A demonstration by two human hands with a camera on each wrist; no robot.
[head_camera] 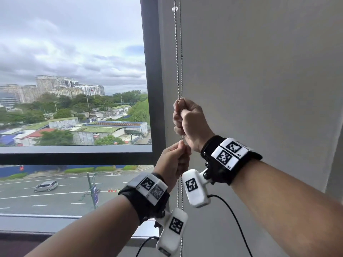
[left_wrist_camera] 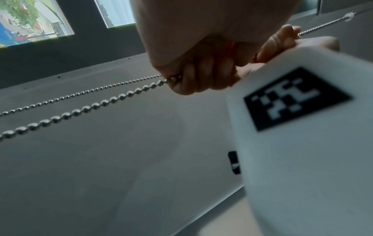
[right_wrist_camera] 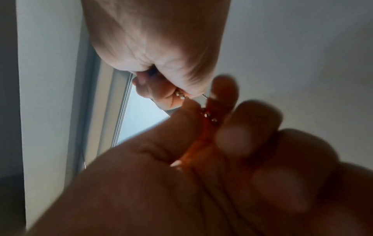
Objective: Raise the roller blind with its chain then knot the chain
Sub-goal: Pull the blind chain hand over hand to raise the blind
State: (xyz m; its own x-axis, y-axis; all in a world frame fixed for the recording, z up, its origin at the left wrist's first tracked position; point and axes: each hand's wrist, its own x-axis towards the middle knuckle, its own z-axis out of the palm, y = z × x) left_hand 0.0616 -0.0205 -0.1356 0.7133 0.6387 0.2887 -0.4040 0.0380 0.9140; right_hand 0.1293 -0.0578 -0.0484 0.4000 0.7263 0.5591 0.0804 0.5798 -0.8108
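Observation:
A metal bead chain (head_camera: 179,62) hangs in two strands along the left edge of the grey roller blind (head_camera: 259,71), with a clear connector (head_camera: 174,9) near the top. My right hand (head_camera: 189,117) grips the chain in a fist. Just beneath it my left hand (head_camera: 174,158) pinches the chain between thumb and fingers. The left wrist view has my left hand (left_wrist_camera: 191,71) curled round the chain (left_wrist_camera: 80,110), both strands running away to the left. The right wrist view shows my right hand (right_wrist_camera: 151,55) above and my left hand (right_wrist_camera: 222,151) close and blurred, beads (right_wrist_camera: 210,116) between them.
A dark window frame (head_camera: 154,89) stands just left of the chain, with an uncovered pane (head_camera: 74,71) looking onto a city and a road. The window sill (head_camera: 74,223) runs below. The wrist cameras (head_camera: 195,188) and their cables hang under my hands.

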